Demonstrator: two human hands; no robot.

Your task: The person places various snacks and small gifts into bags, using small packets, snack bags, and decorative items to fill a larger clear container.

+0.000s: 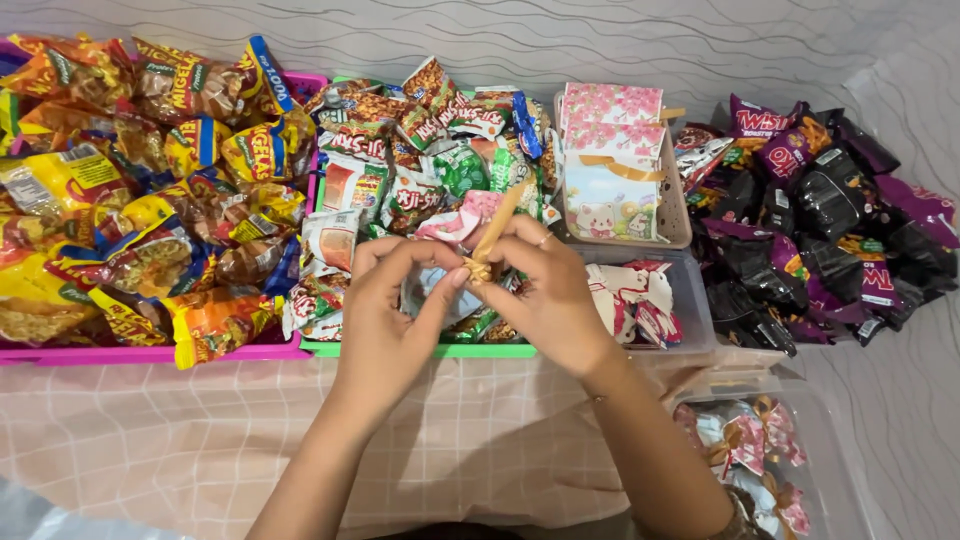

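Note:
My left hand (385, 310) and my right hand (548, 285) meet above the front edge of the green tray (440, 350). Together they grip a small clear gift pouch (432, 292) by its gathered neck. A gold twist tie (487, 248) sticks up from the neck between my fingertips, its lower end wound into a knot. The pouch body hangs mostly hidden behind my left palm. A ring sits on one finger of my right hand.
A pink tray (150, 352) at left is heaped with yellow and orange noodle packets. The green tray holds mixed snack packets. A beige box of pink printed gift bags (610, 165) stands behind. Dark purple snack packs (820, 220) lie right. A clear tub (800, 470) holds finished tied pouches.

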